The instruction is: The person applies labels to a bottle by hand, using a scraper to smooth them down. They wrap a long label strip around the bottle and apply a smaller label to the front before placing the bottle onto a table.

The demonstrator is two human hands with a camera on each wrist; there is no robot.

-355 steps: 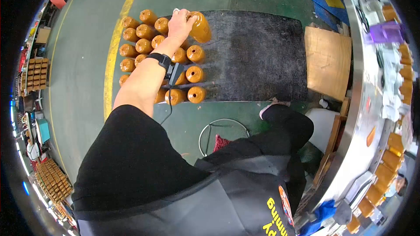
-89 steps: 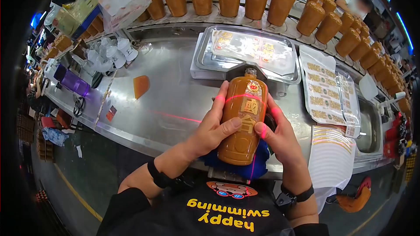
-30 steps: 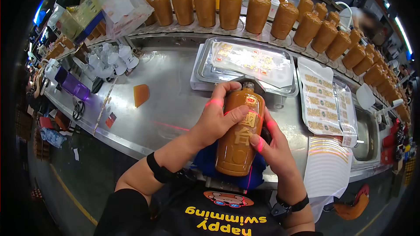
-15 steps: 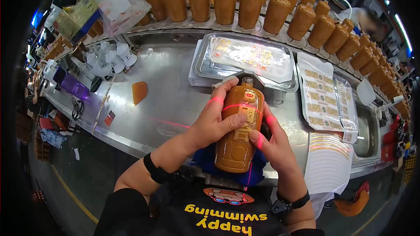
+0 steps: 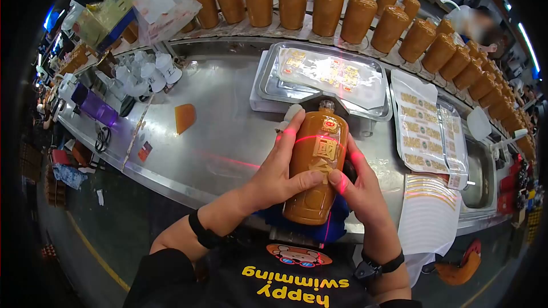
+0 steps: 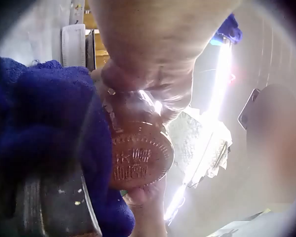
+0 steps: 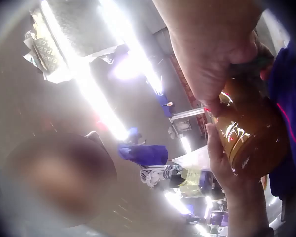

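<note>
i keep both hands, left hand (image 5: 279, 171) and right hand (image 5: 357, 185), clamped on the bottle (image 5: 314, 165), thumbs smoothing its label along the red line.

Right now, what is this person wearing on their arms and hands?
Both hands, left hand and right hand, are bare, no gloves. Each wrist carries a black strap with a small camera. Black sleeves cover the upper arms; forearms are uncovered.

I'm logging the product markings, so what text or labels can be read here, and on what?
"happy swimming", upside down in yellow, on the black apron.
Gold characters on the brown bottle held by the left hand and right hand: not readable for sure.
Embossed bottle base in the left wrist view: blurred.
Label sheets: too small.
</note>
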